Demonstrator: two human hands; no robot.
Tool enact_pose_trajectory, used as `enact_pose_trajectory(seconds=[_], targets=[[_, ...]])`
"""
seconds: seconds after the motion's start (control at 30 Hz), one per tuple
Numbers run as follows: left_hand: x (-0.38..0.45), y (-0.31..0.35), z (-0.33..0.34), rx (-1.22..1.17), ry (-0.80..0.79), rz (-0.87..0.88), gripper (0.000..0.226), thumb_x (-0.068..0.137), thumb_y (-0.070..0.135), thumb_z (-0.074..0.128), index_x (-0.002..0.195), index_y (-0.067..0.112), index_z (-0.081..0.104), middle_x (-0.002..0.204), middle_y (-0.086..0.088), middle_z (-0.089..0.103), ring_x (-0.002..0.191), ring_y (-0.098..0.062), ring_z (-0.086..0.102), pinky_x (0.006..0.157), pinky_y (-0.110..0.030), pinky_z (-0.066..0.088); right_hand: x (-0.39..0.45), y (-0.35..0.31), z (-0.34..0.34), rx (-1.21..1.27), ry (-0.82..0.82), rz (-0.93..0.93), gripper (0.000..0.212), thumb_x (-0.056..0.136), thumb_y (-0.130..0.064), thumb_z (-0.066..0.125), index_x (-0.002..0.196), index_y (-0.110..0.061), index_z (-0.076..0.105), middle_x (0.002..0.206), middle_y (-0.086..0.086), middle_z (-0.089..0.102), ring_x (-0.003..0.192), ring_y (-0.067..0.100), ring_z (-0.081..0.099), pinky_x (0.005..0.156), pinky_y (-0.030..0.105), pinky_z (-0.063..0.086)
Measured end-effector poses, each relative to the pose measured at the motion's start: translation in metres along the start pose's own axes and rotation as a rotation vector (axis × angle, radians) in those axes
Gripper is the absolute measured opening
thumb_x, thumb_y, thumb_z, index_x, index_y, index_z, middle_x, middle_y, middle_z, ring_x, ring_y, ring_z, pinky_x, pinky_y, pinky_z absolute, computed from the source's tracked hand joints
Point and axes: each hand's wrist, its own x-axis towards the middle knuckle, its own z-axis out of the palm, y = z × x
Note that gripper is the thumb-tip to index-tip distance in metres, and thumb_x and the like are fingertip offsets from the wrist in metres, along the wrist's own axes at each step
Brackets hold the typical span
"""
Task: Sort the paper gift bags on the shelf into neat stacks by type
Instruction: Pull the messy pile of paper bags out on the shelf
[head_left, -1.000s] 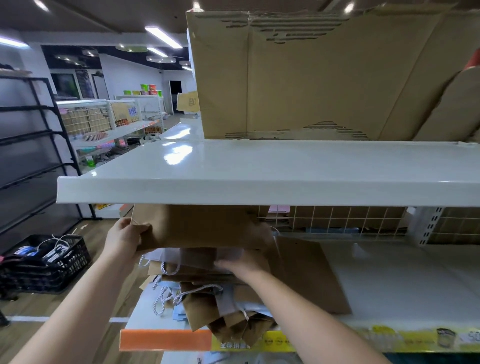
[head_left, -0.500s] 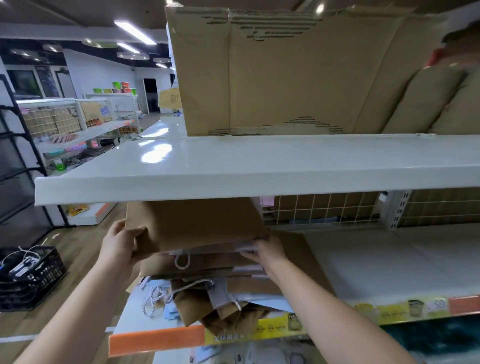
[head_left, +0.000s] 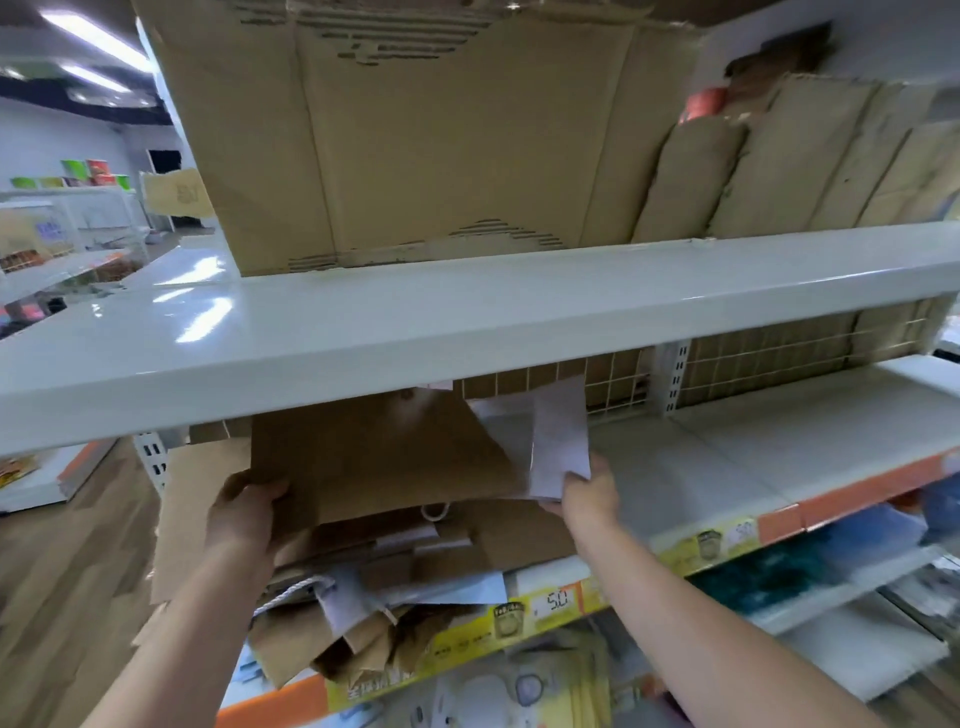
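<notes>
A large flat brown paper bag (head_left: 374, 457) is lifted and tilted above a messy pile of bags (head_left: 395, 582) on the shelf (head_left: 727, 467). My left hand (head_left: 244, 519) grips the brown bag's left lower corner. My right hand (head_left: 587, 493) pinches the lower edge of a white paper bag (head_left: 556, 436) that stands up beside the brown one. The pile holds brown and white bags with white cord handles; crumpled brown ones hang over the front edge.
The white upper shelf (head_left: 467, 322) juts out just above the bags and carries flattened cardboard boxes (head_left: 415, 130). A wire grid back panel (head_left: 613, 379) stands behind. To the right the shelf surface is bare. Price labels (head_left: 550, 603) line the front rail.
My right hand has drawn a white bag out of the pile and raised it to the right. The brown bag in my left hand has tipped up higher. The view has shifted right.
</notes>
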Motion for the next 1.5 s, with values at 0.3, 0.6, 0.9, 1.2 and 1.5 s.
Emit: enact_pose_trajectory(seconds=[0.3,0.6,0.9,1.2,1.5], targets=[[-0.025,-0.042,0.069,-0.045,-0.036,-0.072,0.036,0.09,0.007,0.058,0.125,0.012,0.053,0.117,-0.019,0.061,0.073,-0.022,0.058,0.047,-0.032,0.053,0.049,-0.015,-0.091,-0.15,0.025,-0.141,0.033,0.095,0.002,0.039,0.116,-0.023,0.045,0.109,0.007,0.056,0.092,0.028,0.059,0.086,0.057,0.053],[-0.097,-0.1,0.163,-0.11,-0.04,-0.03,0.031,0.095,0.005,0.052,0.12,0.02,0.045,0.084,-0.006,0.06,0.068,-0.021,0.056,0.053,-0.035,0.048,0.112,-0.051,-0.226,-0.143,0.023,-0.142,0.033,0.097,0.0,0.038,0.116,-0.025,0.047,0.114,0.004,0.055,0.097,0.032,0.062,0.067,0.034,0.058],[-0.163,-0.156,0.28,-0.09,-0.089,-0.026,0.032,0.094,0.005,0.052,0.124,0.015,0.048,0.098,-0.008,0.058,0.074,-0.021,0.054,0.06,-0.033,0.044,0.169,-0.085,-0.359,-0.254,0.095,-0.156,0.029,0.095,-0.001,0.038,0.117,-0.017,0.047,0.111,0.008,0.058,0.096,0.028,0.06,0.073,0.039,0.06],[-0.166,-0.208,0.377,-0.043,-0.15,-0.085,0.051,0.093,0.009,0.058,0.141,0.017,0.042,0.12,-0.015,0.055,0.082,-0.024,0.057,0.062,-0.036,0.047,0.229,-0.107,-0.437,-0.21,0.154,-0.146,0.029,0.093,-0.003,0.039,0.117,-0.017,0.047,0.109,0.007,0.061,0.095,0.025,0.061,0.089,0.049,0.055],[-0.162,-0.246,0.485,-0.076,-0.198,-0.125,0.042,0.093,0.009,0.056,0.134,0.015,0.046,0.116,-0.014,0.056,0.086,-0.029,0.057,0.068,-0.037,0.046,0.308,-0.134,-0.497,-0.205,0.203,-0.115,0.031,0.093,0.001,0.036,0.109,-0.025,0.043,0.101,0.003,0.058,0.095,0.029,0.062,0.057,0.023,0.057]])
